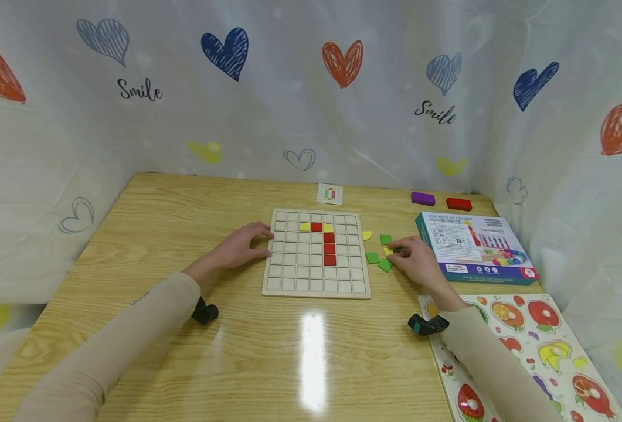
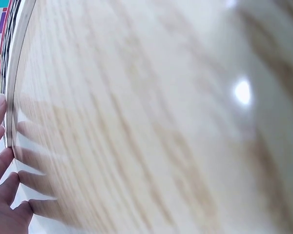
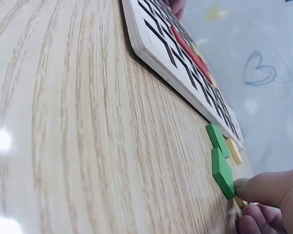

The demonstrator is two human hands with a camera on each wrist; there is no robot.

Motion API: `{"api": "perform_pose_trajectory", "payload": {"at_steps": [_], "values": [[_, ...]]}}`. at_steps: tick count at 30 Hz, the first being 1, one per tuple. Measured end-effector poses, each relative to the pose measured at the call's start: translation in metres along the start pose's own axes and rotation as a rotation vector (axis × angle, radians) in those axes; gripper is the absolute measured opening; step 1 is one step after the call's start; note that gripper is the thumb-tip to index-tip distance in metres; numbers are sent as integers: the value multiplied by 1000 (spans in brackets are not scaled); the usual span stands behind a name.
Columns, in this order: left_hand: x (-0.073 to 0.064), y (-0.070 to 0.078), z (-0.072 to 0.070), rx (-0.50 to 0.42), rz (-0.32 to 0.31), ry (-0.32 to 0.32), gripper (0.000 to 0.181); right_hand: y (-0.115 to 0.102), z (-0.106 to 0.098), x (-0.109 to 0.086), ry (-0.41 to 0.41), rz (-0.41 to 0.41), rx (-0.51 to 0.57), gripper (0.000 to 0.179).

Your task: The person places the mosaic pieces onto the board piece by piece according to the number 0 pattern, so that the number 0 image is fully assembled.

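A square wooden grid board [image 1: 295,285] lies on the table, with red square tiles [image 1: 329,249] and yellow quarter-round tiles [image 1: 305,227] in some cells. At its left edge, my left hand [image 1: 239,246] rests with spread fingertips touching the rim; the left wrist view shows those fingers [image 2: 1,168] against the board's side. To the right of the board, my right hand [image 1: 416,261] pinches a small yellow tile [image 1: 387,251] between thumb and fingers. Several green tiles [image 1: 372,258] lie around it. Against my thumb in the right wrist view is a green tile [image 3: 222,173].
Behind the board lies a small pattern card [image 1: 329,194]. A purple block [image 1: 423,198] and a red block [image 1: 459,204] are at the back right, behind a boxed bead set [image 1: 479,246]. A fruit puzzle board [image 1: 527,346] lies under my right forearm.
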State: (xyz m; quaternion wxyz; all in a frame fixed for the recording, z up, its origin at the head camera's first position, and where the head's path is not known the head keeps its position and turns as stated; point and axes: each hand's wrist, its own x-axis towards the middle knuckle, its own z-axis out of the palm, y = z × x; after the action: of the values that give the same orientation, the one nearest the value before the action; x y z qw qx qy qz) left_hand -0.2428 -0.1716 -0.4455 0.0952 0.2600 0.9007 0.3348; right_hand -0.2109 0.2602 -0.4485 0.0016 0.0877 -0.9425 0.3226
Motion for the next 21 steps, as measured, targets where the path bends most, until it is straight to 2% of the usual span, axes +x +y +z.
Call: {"api": "perform_pose_trajectory", "payload": {"at_steps": [8, 21], "values": [[0, 0, 0, 1, 5, 4, 41, -1, -1, 0, -27, -88, -36, 27], [0, 0, 1, 4, 5, 7, 42, 0, -1, 0, -61, -104, -51, 24]]}}
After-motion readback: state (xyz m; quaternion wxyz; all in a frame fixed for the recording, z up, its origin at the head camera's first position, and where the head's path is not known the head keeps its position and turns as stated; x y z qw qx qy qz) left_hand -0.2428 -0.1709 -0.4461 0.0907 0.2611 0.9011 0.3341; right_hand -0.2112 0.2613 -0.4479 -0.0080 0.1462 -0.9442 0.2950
